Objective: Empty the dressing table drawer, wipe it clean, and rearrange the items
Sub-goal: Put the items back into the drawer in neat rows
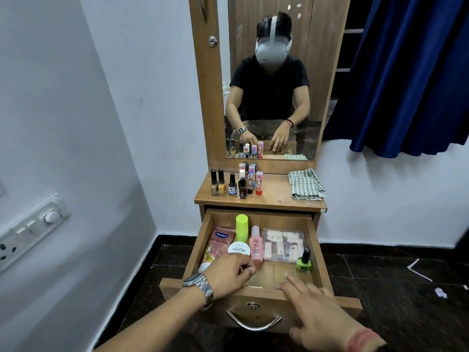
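Drawer (314,240) open below wooden tabletop (274,196), left hand (228,274) perhaps pinching something, right hand (319,313) spread, dark floor (393,288).

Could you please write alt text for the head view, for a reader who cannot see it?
Two bare hands reach into an open wooden drawer holding cosmetics; the left hand rests on a white jar, the right hand lies open over the front edge. Small bottles and a folded cloth sit on the tabletop below a mirror.
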